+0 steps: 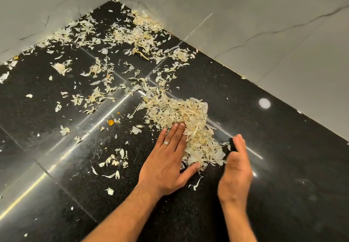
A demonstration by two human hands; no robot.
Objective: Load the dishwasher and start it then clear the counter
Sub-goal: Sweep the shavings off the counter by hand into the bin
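Two bare forearms come in from the lower edge, and they reach over a black speckled counter point(283, 128). On the left side, the left hand point(168, 163) lies flat on the counter with its fingers straight and together, thumb spread to the side, and a ring point(165, 143) sits on one finger. Its fingertips and its inner edge touch the pile of pale peels point(187, 126), which look like dry onion or garlic skins. The right hand point(236, 168) stands on its edge just beside the other side of the same pile; it is blurred, its fingers look straight and only a little bent, and it grips nothing. So the pile lies between the two hands, near the middle of the counter.

More loose peel scraps point(132, 34) lie scattered over the far part of the counter, thickest in the corner where two grey marble-like walls point(245, 24) meet. One small orange scrap point(110, 122) lies to the left of the pile, apart from it. Long bright reflections cross the glossy black surface, and one round light spot shows at the right
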